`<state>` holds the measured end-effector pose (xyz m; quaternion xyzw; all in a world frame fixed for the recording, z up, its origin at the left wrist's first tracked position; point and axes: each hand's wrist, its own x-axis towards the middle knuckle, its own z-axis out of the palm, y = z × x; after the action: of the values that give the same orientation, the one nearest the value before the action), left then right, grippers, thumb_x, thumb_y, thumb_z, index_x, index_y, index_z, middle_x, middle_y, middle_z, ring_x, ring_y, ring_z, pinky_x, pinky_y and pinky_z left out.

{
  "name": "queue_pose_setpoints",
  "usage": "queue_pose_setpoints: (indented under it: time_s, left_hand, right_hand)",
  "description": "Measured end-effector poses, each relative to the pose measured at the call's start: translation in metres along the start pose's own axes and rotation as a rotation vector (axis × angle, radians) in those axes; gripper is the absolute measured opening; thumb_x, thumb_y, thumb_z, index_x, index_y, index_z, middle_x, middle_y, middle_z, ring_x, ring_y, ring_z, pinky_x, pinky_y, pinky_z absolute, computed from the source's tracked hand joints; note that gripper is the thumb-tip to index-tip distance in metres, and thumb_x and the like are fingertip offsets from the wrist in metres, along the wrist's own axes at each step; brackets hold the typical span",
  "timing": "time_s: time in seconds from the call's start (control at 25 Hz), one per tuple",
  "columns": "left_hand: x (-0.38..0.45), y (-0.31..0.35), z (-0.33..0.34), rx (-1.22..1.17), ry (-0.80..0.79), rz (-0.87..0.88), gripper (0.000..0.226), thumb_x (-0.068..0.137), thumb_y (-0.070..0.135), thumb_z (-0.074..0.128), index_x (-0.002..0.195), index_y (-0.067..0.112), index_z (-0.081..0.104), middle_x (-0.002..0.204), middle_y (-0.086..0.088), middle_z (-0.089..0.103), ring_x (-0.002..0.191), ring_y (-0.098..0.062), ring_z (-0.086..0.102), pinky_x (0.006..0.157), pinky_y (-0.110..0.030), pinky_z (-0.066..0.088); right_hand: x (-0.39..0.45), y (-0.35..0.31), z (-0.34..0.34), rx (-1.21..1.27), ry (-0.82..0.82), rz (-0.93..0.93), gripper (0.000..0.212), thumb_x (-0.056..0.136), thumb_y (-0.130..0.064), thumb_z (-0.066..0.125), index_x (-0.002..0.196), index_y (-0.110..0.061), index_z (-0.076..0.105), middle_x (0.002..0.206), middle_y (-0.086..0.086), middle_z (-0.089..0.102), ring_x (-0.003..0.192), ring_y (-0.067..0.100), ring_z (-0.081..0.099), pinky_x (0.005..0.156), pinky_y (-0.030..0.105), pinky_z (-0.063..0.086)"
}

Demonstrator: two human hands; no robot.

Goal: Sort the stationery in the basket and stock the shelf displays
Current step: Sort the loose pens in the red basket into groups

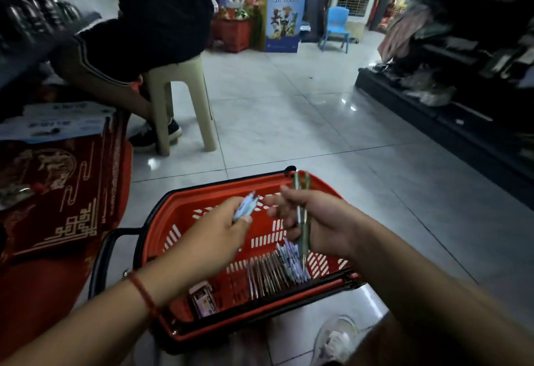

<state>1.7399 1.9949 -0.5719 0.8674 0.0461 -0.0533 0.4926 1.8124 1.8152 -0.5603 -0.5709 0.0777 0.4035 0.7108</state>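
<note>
- A shoe (336, 339) sits on the floor just below the basket's near rim; a knock from that foot could shift the basket while both hands are busy above it.
- The basket (161, 221) is red, with a black handle folded out to its left. On its bottom lie a small box (203, 299) near the front and a row of pens (274, 270) towards the right. The row is loose, so reaching in carelessly could scatter pens that look partly grouped.
- The left hand (213, 238) hovers over the basket, fingers curled round light blue pens (245, 205) pinched near one end. Held so near the tip, they could swivel and drop back among the unsorted ones.
- The right hand (315, 221) grips two green pens (302, 209) upright, thumb and fingers wrapped about their middle, lower ends hanging just above the row. Its free fingers reach towards the left hand; passing pens across in mid-air risks a fumble, or mixing the two colours in one fist.
- The picture is blurred here, so I cannot tell exactly how many blue pens there are.
- Beyond, another person sits on a stool (185, 99) in the aisle, and dark shelves (462, 99) run along the right. Rising with full hands could mean a bump in that narrow space.
</note>
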Motion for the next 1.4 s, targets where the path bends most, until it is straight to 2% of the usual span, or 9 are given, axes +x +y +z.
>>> queue_pose_setpoints:
  time_s: [0.12, 0.24, 0.44, 0.8, 0.92, 0.96, 1.04, 1.16, 1.4]
  left_hand:
    - [0.0, 0.008, -0.002, -0.563, 0.075, -0.357, 0.015, 0.1, 0.016, 0.043, 0.108, 0.015, 0.055, 0.065, -0.004, 0.052, 0.051, -0.015, 0.047, 0.044, -0.026, 0.042]
    - [0.004, 0.018, -0.003, -0.711, 0.046, -0.307, 0.017, 0.1, 0.027, 0.048, 0.1, 0.012, 0.054, 0.057, 0.0, 0.046, 0.044, -0.013, 0.04, 0.042, -0.022, 0.036]
    - [0.008, 0.019, -0.002, -0.685, -0.083, -0.232, 0.043, 0.088, 0.054, 0.06, 0.103, 0.013, 0.064, 0.064, 0.001, 0.048, 0.049, -0.01, 0.043, 0.044, -0.022, 0.038]
    - [0.019, 0.02, 0.0, -0.507, -0.144, -0.146, 0.019, 0.093, 0.029, 0.063, 0.099, 0.011, 0.063, 0.073, -0.004, 0.068, 0.052, -0.011, 0.053, 0.042, -0.021, 0.039]
    - [0.021, 0.017, -0.018, -0.364, -0.228, -0.127, 0.022, 0.091, 0.031, 0.064, 0.102, 0.013, 0.063, 0.073, -0.001, 0.065, 0.055, -0.012, 0.05, 0.046, -0.022, 0.041]
    - [0.022, 0.014, -0.025, -0.294, -0.274, -0.116, 0.022, 0.09, 0.033, 0.065, 0.102, 0.014, 0.064, 0.073, 0.0, 0.065, 0.058, -0.013, 0.05, 0.049, -0.024, 0.042]
    - [0.022, 0.007, -0.037, -0.162, -0.375, -0.081, 0.02, 0.089, 0.034, 0.067, 0.095, 0.015, 0.065, 0.072, 0.0, 0.064, 0.06, -0.015, 0.05, 0.054, -0.029, 0.043]
    - [0.023, -0.005, -0.047, 0.009, -0.455, -0.066, 0.018, 0.086, 0.04, 0.07, 0.083, 0.023, 0.064, 0.07, -0.002, 0.06, 0.06, -0.017, 0.052, 0.058, -0.034, 0.045]
    - [0.019, -0.04, -0.071, 0.093, -0.261, -0.184, 0.021, 0.095, 0.039, 0.058, 0.095, 0.017, 0.06, 0.07, 0.0, 0.06, 0.059, -0.013, 0.053, 0.059, -0.031, 0.047]
  right_hand:
    - [-0.001, -0.016, -0.004, 0.138, -0.015, -0.087, 0.049, 0.099, -0.043, 0.047, 0.117, -0.004, 0.07, 0.109, 0.01, 0.073, 0.097, 0.021, 0.066, 0.081, 0.035, 0.052]
    - [0.007, -0.023, 0.015, 0.149, -0.124, -0.059, 0.055, 0.101, -0.046, 0.041, 0.121, -0.003, 0.066, 0.12, 0.014, 0.069, 0.118, 0.029, 0.06, 0.1, 0.041, 0.047]
    - [0.018, -0.012, 0.03, 0.155, -0.118, -0.047, 0.051, 0.1, -0.046, 0.043, 0.126, -0.008, 0.064, 0.108, 0.013, 0.068, 0.102, 0.028, 0.061, 0.083, 0.042, 0.054]
    - [0.026, -0.007, 0.034, 0.1, -0.107, -0.089, 0.059, 0.095, -0.056, 0.047, 0.123, -0.008, 0.064, 0.103, 0.013, 0.07, 0.083, 0.022, 0.071, 0.071, 0.034, 0.056]
    - [0.021, -0.023, 0.008, -0.214, 0.014, -0.288, 0.04, 0.092, -0.043, 0.061, 0.113, -0.009, 0.063, 0.104, 0.012, 0.072, 0.089, 0.02, 0.071, 0.081, 0.034, 0.057]
    - [0.014, -0.032, 0.001, -0.388, 0.009, -0.296, 0.028, 0.093, -0.033, 0.063, 0.107, -0.009, 0.064, 0.096, 0.01, 0.072, 0.081, 0.019, 0.07, 0.075, 0.03, 0.058]
    - [0.002, -0.042, -0.009, -0.657, -0.087, -0.205, 0.014, 0.091, -0.02, 0.065, 0.099, -0.009, 0.064, 0.08, 0.006, 0.071, 0.065, 0.018, 0.066, 0.06, 0.024, 0.056]
    - [0.001, -0.041, -0.013, -0.838, -0.134, -0.13, 0.017, 0.087, -0.02, 0.07, 0.101, -0.011, 0.066, 0.087, 0.008, 0.075, 0.072, 0.023, 0.072, 0.062, 0.025, 0.059]
    - [0.018, -0.037, -0.043, -0.744, 0.083, -0.01, 0.019, 0.098, -0.016, 0.055, 0.108, -0.014, 0.07, 0.098, 0.02, 0.072, 0.078, 0.028, 0.069, 0.062, 0.028, 0.061]
